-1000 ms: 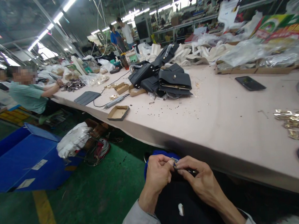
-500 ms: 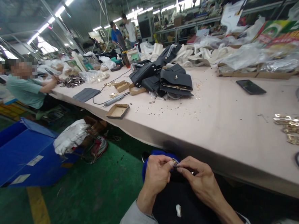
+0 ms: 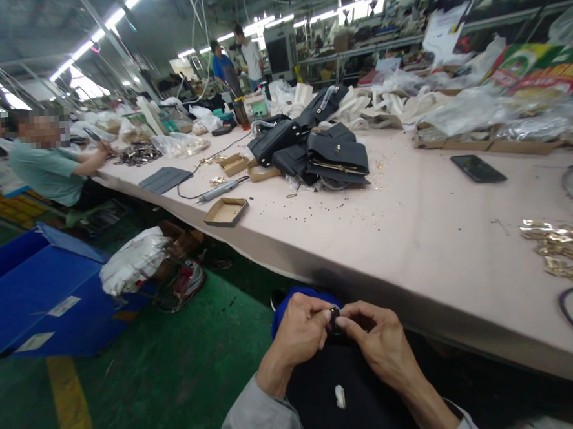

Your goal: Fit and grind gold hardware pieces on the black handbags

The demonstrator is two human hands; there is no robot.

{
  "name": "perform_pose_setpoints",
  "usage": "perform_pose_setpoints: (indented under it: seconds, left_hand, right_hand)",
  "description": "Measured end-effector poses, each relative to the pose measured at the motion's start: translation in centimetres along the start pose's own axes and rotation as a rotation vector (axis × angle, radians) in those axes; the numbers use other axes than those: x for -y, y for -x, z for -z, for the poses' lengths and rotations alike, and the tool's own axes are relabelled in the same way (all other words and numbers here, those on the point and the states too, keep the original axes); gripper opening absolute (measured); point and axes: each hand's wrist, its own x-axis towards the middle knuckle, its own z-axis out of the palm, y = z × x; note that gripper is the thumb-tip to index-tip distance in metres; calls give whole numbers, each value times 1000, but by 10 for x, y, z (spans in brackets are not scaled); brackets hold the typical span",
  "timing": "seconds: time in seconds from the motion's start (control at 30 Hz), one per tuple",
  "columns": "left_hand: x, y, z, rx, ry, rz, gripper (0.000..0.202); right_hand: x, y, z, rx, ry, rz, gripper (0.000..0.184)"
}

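Observation:
Below the table's front edge, over my lap, my left hand [image 3: 301,330] and my right hand [image 3: 374,338] meet fingertip to fingertip. Both pinch a small dark metal fitting [image 3: 333,314] with a gold glint; most of it is hidden by my fingers. Under my hands lies a black piece of material [image 3: 345,385] with a small white tag. A pile of black handbags [image 3: 321,151] rests in the middle of the long pale table [image 3: 414,232], out of reach of both hands.
Gold metal parts [image 3: 560,246] and a black cable lie at the right edge, a phone [image 3: 478,168] further back. Cardboard trays [image 3: 227,213] and a powered tool [image 3: 220,191] sit left of the bags. A seated person [image 3: 55,170] works at far left; blue bin [image 3: 34,294] on the floor.
My hands have closed in tighter around the small fitting and shifted slightly down and left. The view has tilted a little; nothing on the table moved.

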Motion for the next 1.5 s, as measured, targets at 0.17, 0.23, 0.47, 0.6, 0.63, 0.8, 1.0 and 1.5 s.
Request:
perform_pose_setpoints:
  seconds: [0.17,0.23,0.47,0.6,0.63,0.8,1.0,1.5]
  left_hand:
    - [2,1,2,-6,-47,-16,29]
    - [1,1,2,3,-76,-23,30]
    - [-7,5,7,60,-143,-62,29]
    - [-12,8,7,130,-158,-74,31]
    - [-13,8,5,125,-173,-81,32]
    - [-13,11,-6,-3,-267,-119,37]
    - [-6,12,-12,-34,-234,-82,39]
    - [6,13,-26,-173,-315,-61,38]
  right_hand:
    - [4,4,-8,-89,7,112,23]
    - [6,5,-9,-106,41,154,24]
    - [1,6,-8,-68,-23,70,22]
    - [0,6,-7,-86,-30,36,25]
    - [1,6,-7,-93,-29,33,25]
    - [6,6,-5,-86,-18,36,24]
    - [6,2,3,-5,-43,-16,27]
    - [9,0,-4,5,128,-33,26]
